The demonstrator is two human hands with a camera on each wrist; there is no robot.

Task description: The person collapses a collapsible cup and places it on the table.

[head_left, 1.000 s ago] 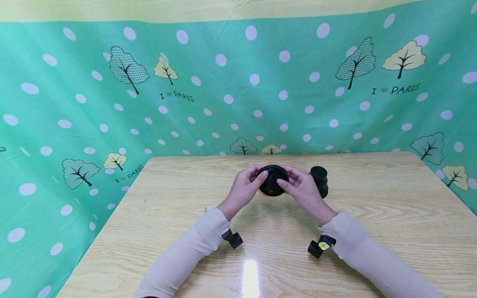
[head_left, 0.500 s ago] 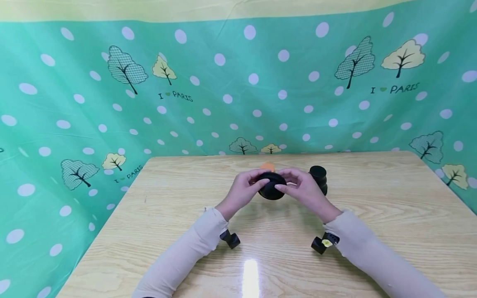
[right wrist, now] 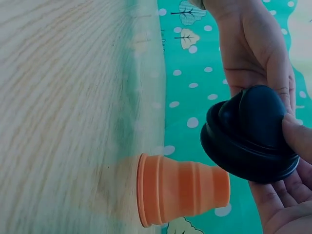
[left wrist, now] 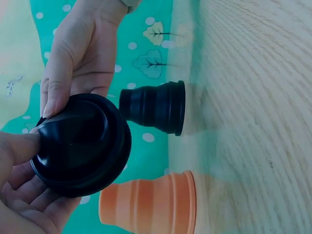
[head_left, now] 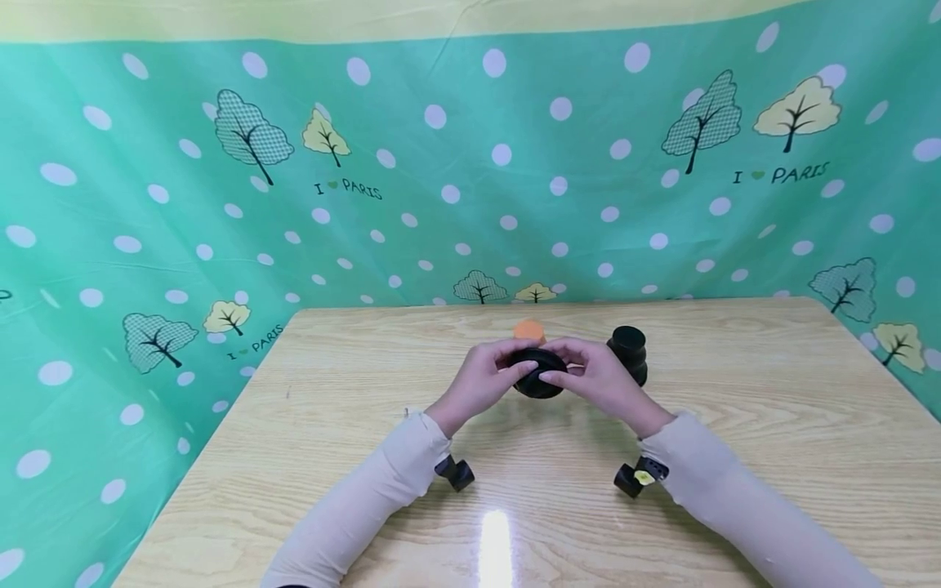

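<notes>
Both hands hold a round black cup lid [head_left: 539, 387] with a raised, moulded top, above the middle of the table. My left hand [head_left: 479, 380] pinches its left side, thumb on top. From the right, my right hand [head_left: 599, 380] grips the opposite edge, its thumb also pressing on the top. In the right wrist view the lid [right wrist: 256, 124] is tilted. Just beyond the hands an orange ribbed cup [left wrist: 151, 204] stands upside down on the table. A black ribbed cup [left wrist: 153, 108], likewise upside down, stands to the right, beside my right hand.
The wooden table [head_left: 353, 367] reaches back to a green dotted curtain [head_left: 412, 163]. Small black wrist devices hang beneath the left sleeve [head_left: 367, 498] and right sleeve [head_left: 735, 498], close over the tabletop.
Both hands have drawn the black lid slightly toward the person and tilted it. The orange cup behind, mostly covered earlier, now shows above the hands. Both cups stay where they were.
</notes>
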